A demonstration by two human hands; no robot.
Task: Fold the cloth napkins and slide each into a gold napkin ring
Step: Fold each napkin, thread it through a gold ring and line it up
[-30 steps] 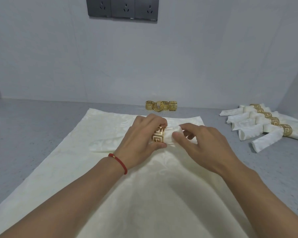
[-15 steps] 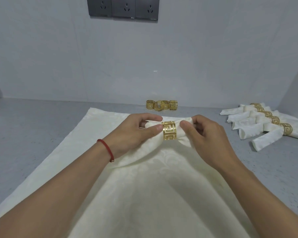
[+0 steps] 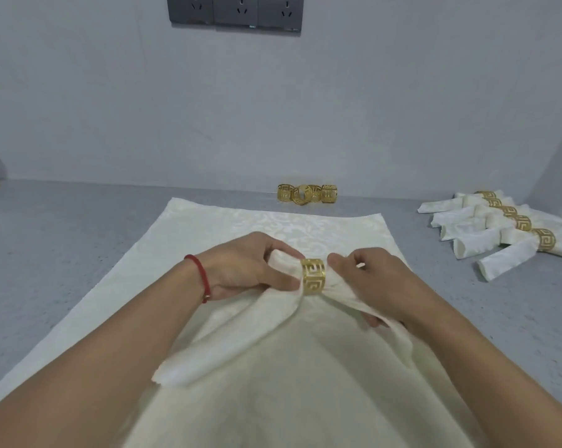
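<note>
Napkin (image 3: 240, 337) is rolled and threaded through a gold ring (image 3: 313, 277); ring sits around its middle, held up off the cloth at frame centre. We grip it from both sides. Our left hand (image 3: 244, 270) has its fingers (image 3: 286, 252) curled over the roll just at 9 o'clock of the ring, thumb underneath touching the ring's edge. Our right hand (image 3: 379, 282) pinches the roll just at 3 o'clock of the ring, fingers closed on the fabric. Left end of the roll droops toward 7 o'clock and rests on the flat cloth; right end trails under our right hand, its tip partly hidden.

Red cord bracelet (image 3: 202, 279) on our left wrist. Flat cream cloth (image 3: 227, 221) is spread on the grey surface (image 3: 62, 253) beneath us.

Spare gold rings (image 3: 307, 194) clustered at 12 o'clock, touching each other, near the wall. Finished napkins (image 3: 506, 234), each in its ring, lie side by side at 2 o'clock, well apart from our hands. Grey wall sockets (image 3: 236, 9) at top, 12 o'clock.
</note>
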